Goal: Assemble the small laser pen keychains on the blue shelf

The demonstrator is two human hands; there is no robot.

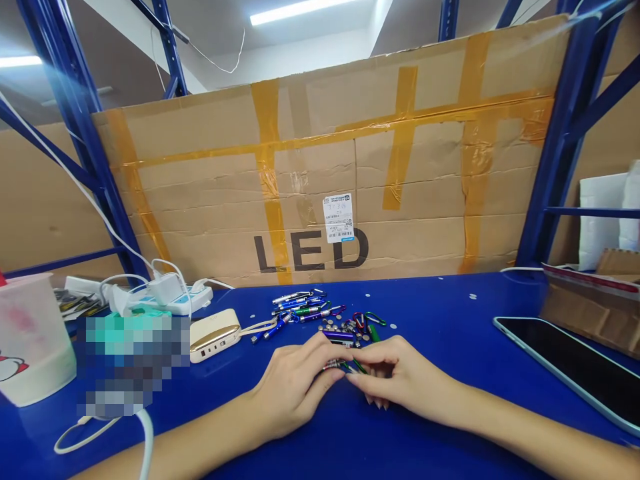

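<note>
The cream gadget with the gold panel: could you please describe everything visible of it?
The cream gadget, plastic-looking with rounded corners, has a shiny gold front panel with small ports. It lies on the blue table, apart from the left hand; a pale strap runs from its right end toward metallic tubes.

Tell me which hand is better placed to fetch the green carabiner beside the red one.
Probably the right hand: the green carabiner lies just beyond it, farther from the left hand. Both hands are busy with small parts, though.
</note>
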